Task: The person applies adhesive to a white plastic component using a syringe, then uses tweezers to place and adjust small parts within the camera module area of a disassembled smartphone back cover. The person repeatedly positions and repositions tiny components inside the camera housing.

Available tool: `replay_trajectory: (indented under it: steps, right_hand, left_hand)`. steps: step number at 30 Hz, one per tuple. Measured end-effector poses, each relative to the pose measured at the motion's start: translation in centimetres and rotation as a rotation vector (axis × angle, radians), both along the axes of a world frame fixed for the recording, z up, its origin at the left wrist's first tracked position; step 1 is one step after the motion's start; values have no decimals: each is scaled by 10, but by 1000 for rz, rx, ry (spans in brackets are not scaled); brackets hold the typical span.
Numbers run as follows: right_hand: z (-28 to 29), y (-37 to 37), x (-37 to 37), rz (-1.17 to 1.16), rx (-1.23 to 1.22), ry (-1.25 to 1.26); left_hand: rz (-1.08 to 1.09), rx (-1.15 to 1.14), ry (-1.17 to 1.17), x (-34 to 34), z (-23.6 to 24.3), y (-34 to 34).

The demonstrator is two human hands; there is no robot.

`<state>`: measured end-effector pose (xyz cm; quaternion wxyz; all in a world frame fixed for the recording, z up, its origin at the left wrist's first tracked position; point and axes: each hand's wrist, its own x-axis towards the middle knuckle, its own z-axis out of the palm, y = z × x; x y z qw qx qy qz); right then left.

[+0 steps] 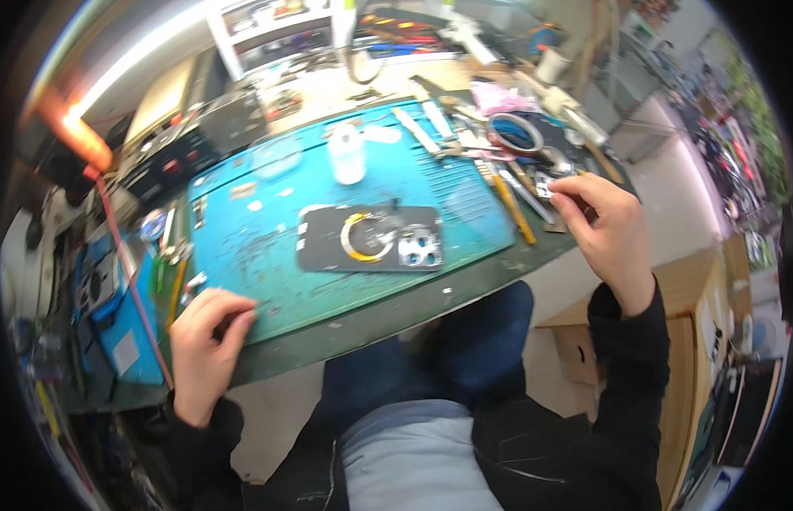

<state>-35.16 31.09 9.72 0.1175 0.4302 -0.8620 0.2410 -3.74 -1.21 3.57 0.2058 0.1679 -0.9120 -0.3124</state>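
Lying flat, a dark, yellow-ringed phone (371, 238); hands (211, 336) (605, 226): left parted, right's grip unclear.

Whether the right hand (608, 228) pinches anything is too blurred to tell; the far white shelf (224, 40) is cut off.

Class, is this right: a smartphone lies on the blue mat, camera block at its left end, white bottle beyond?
Not left: in the head view, the smartphone on the blue mat has its camera block at the right end, the white bottle beyond.
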Motion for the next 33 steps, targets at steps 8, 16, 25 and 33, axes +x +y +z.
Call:
replay_trajectory:
  steps: [8, 16, 25, 33]
  right_hand:
    - [-32, 16, -33, 29, 58, 186]
    - [-39, -45, -59, 112, 89, 233]
    - [-39, -100, -127, 8, 349, 288]
    - [-47, -109, -141, 65, 187, 379]
  left_hand:
    - [189, -2, 199, 13, -26, -8]
    - [363, -94, 263, 38, -33, -12]
    - [494, -321, 304, 75, -35, -30]
    - [601, -282, 313, 92, -53, -35]
